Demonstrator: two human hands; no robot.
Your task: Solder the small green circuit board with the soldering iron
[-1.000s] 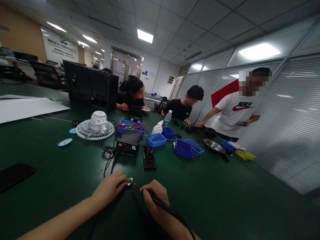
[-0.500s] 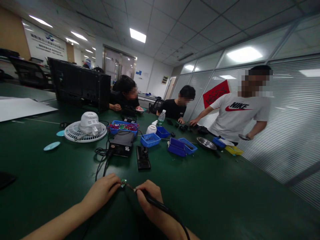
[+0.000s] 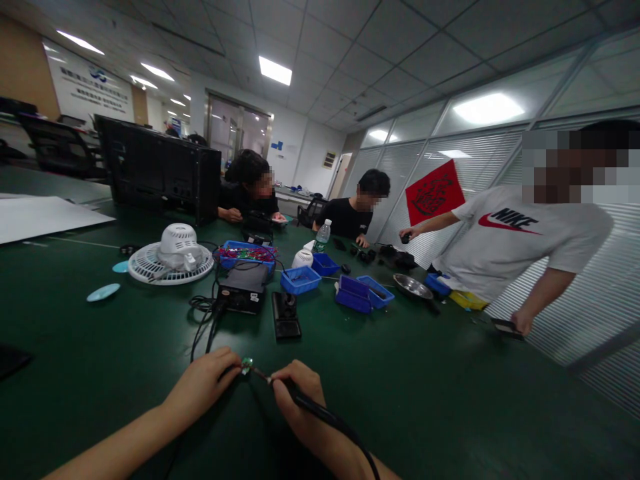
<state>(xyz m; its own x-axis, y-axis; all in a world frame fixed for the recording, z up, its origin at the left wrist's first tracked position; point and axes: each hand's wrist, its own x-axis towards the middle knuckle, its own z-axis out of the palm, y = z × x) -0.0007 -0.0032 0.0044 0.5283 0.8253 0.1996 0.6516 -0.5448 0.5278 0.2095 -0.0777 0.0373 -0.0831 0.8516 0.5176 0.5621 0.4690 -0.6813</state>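
Observation:
My left hand (image 3: 213, 375) is closed, its fingertips pinching a small green circuit board (image 3: 247, 365) just above the green table. My right hand (image 3: 303, 397) grips a black soldering iron (image 3: 320, 410) like a pen. The iron's thin tip points left and meets the board, or comes very close to it; the exact contact is too small to tell. From the handle a black cord runs down past my right wrist. Beyond my hands stand a black soldering station (image 3: 244, 288) and a black iron stand (image 3: 286, 316).
A white fan part (image 3: 173, 257) lies at left, near a black monitor (image 3: 157, 170). Blue bins (image 3: 301, 281), a bottle (image 3: 323, 235) and a metal pan (image 3: 413, 286) stand farther back. Two people sit across the table; another person (image 3: 520, 233) stands at right.
My hands, the iron and the board look unmoved. The standing person has shifted right and nearer, lifting a small dark object off the table with one hand.

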